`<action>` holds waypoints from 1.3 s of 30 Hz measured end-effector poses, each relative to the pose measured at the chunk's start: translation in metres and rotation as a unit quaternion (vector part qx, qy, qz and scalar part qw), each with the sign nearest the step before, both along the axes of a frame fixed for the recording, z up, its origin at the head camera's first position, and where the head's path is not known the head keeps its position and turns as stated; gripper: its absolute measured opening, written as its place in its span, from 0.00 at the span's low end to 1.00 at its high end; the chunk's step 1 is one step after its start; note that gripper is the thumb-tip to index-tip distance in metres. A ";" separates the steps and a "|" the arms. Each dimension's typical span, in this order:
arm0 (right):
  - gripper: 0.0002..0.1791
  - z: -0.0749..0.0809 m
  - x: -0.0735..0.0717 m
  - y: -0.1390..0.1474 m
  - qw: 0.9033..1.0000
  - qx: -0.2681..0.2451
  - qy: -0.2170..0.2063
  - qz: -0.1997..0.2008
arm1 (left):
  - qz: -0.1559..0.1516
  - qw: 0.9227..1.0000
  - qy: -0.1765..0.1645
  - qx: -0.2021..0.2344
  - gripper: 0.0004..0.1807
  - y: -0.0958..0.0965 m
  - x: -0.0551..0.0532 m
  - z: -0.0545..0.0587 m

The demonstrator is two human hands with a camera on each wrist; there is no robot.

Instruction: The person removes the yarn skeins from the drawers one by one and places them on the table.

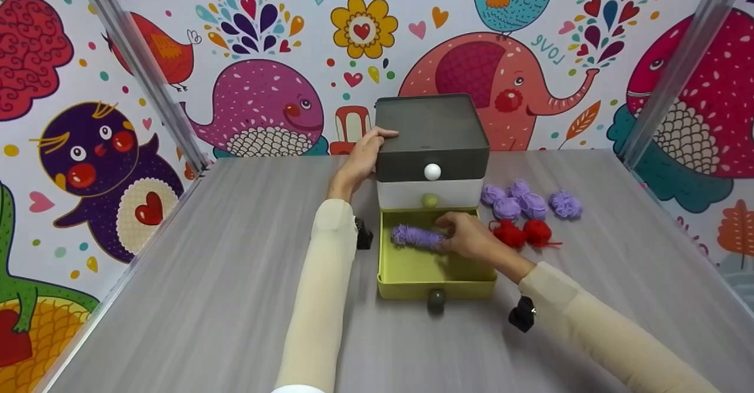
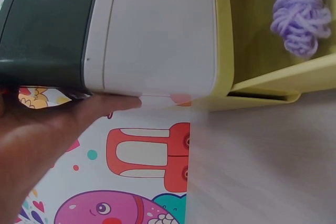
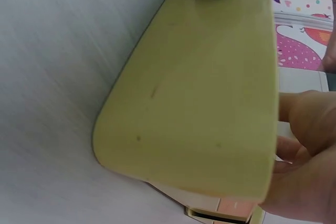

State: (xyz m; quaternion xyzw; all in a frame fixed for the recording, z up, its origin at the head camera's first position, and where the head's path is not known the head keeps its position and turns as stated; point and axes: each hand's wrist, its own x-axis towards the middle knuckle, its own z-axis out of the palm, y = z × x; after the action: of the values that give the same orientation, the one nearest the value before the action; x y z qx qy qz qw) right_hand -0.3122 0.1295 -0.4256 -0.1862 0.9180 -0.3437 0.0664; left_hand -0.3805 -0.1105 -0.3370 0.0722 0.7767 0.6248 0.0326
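A small chest of drawers (image 1: pixel 433 123) has a dark grey top drawer, a white one and an open yellow-green bottom drawer (image 1: pixel 436 290). My left hand (image 1: pixel 364 156) rests against its left side, one finger reaching over the top edge. In the left wrist view the thumb lies straight along the white side. Inside the pulled-out drawer is a long skein of purple yarn (image 1: pixel 415 237). My right hand (image 1: pixel 471 238) reaches into that drawer and pinches the skein's right end. In the right wrist view the drawer's front wall (image 3: pixel 199 103) hides the fingertips.
Right of the chest lie several purple yarn balls (image 1: pixel 506 207), with one purple ball (image 1: pixel 565 204) farther right. Nearer are two red yarn balls (image 1: pixel 538 233). A dark round knob (image 1: pixel 436 300) sticks out from the drawer front. A patterned wall and metal posts bound the grey table (image 1: pixel 247 275).
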 end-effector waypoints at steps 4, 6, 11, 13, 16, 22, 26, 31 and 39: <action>0.23 -0.004 -0.001 -0.001 1.000 0.006 0.008 -0.013 | -0.003 1.000 -0.002 0.005 0.22 0.000 0.000 0.000; 0.22 -0.005 -0.001 -0.001 1.000 0.010 0.012 -0.015 | -0.002 1.000 -0.003 0.004 0.22 0.000 0.000 0.000; 0.18 -0.007 -0.001 -0.003 0.999 0.015 0.029 -0.012 | -0.001 1.000 -0.004 0.004 0.22 0.000 0.000 0.000; 0.17 -0.008 0.000 -0.004 0.999 0.015 0.037 -0.010 | -0.003 1.000 -0.005 0.004 0.22 0.000 0.000 0.000; 0.15 -0.010 -0.001 -0.005 0.999 0.014 0.041 -0.014 | -0.002 1.000 -0.005 0.005 0.22 0.000 0.000 -0.001; 0.13 -0.014 -0.001 -0.005 0.998 0.027 0.046 -0.031 | 0.002 1.000 -0.001 0.001 0.22 -0.001 0.000 0.000; 0.11 -0.014 0.000 -0.005 0.998 0.014 0.056 -0.035 | 0.001 1.000 -0.001 -0.001 0.22 0.000 0.000 0.000; 0.08 -0.016 -0.001 -0.002 0.995 0.010 0.097 -0.019 | -0.004 1.000 -0.008 0.001 0.23 0.000 0.000 0.000; 0.05 -0.016 -0.002 -0.002 0.994 0.023 0.104 -0.008 | -0.004 1.000 -0.003 0.003 0.22 0.000 0.000 0.000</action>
State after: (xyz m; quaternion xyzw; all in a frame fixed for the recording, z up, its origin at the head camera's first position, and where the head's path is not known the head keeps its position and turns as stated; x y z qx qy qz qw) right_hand -0.3141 0.1278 -0.4418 -0.2125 0.9289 -0.3021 -0.0282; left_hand -0.3807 -0.1109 -0.3369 0.0733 0.7743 0.6274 0.0374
